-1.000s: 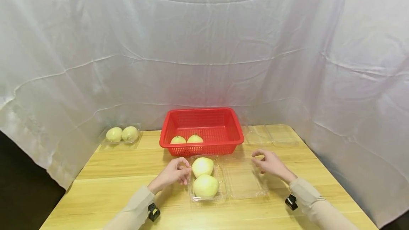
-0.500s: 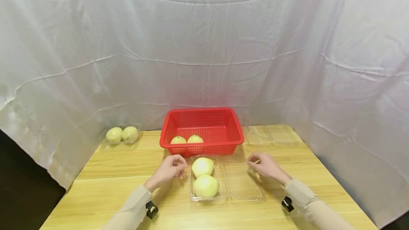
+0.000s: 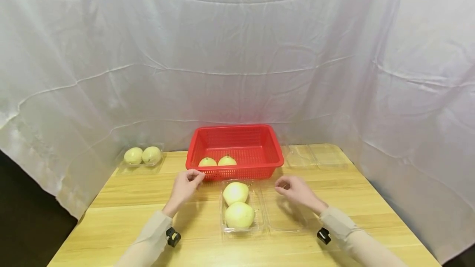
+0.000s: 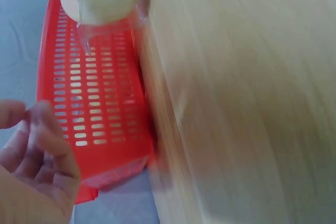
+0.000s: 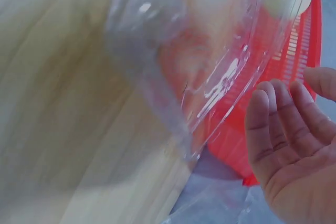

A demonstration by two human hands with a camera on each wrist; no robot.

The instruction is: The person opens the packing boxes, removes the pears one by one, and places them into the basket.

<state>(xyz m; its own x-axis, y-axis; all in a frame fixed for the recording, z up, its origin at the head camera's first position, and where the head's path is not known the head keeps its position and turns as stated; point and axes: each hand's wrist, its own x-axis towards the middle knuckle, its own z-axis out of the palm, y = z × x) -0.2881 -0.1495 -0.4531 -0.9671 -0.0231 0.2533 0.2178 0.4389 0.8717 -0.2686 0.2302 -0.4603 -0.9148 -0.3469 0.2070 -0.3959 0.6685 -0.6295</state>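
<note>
Two pale yellow pears, one pear [image 3: 235, 193] behind the other [image 3: 239, 215], lie in a clear plastic clamshell box [image 3: 257, 201] in front of the red basket [image 3: 256, 168]. The box's transparent lid [image 3: 285, 219] lies folded out to the right. My left hand [image 3: 184, 185], fingers loosely bent and holding nothing, is by the basket's front left corner; the left wrist view shows that hand [image 4: 42, 161] beside the slotted basket wall [image 4: 94, 87]. Over the lid hovers my right hand [image 3: 297, 193], likewise holding nothing, its fingers [image 5: 286, 114] relaxed in the right wrist view.
Inside the basket are two more pears [image 3: 227, 160] at the front left. Another clear box with two pears [image 3: 142, 155] stands at the back left. An opened clear box [image 3: 315, 155] lies at the back right. A pale curtain [image 3: 237, 52] hangs behind the wooden table [image 3: 122, 226].
My left hand has moved away from the box's left side, up and left toward the basket. My right hand has drifted left over the lid. The pears and boxes stay put.
</note>
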